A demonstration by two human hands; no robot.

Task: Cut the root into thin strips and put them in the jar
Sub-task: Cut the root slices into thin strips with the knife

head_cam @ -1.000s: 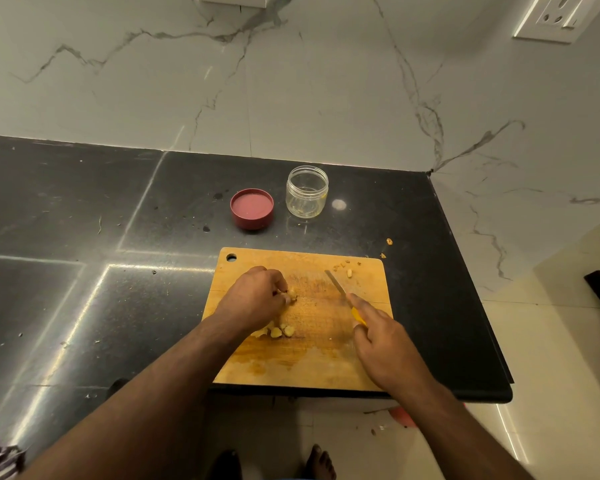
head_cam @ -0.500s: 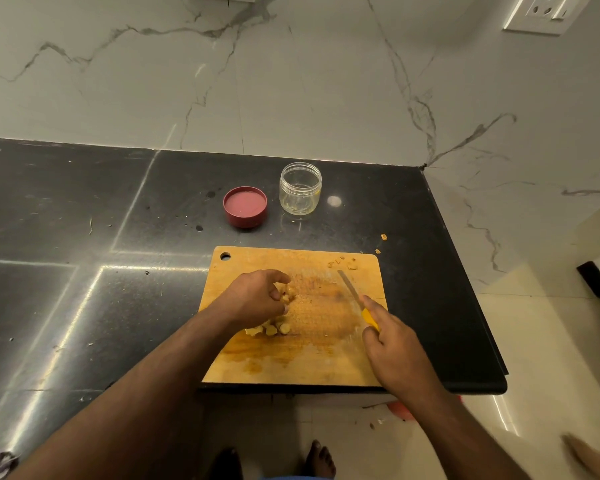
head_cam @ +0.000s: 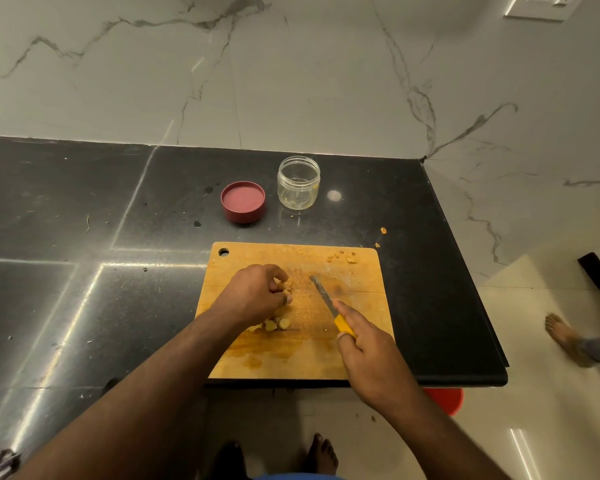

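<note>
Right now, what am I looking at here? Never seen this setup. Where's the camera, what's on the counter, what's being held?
No machine: a person works with bare hands, filmed by one wide-angle camera on their head, looking forward and down. A wooden board lies on a dark counter. The left hand pinches a piece of root; more cut pieces lie by it. The right hand holds a yellow-handled knife, its tip over the board, apart from the root. Behind the board stand an open jar, with nothing clearly in it, and its red lid.

knife [head_cam: 321, 295] | drawn back from root pieces [head_cam: 284, 285] | second person's foot [head_cam: 565, 337] entered right
</note>
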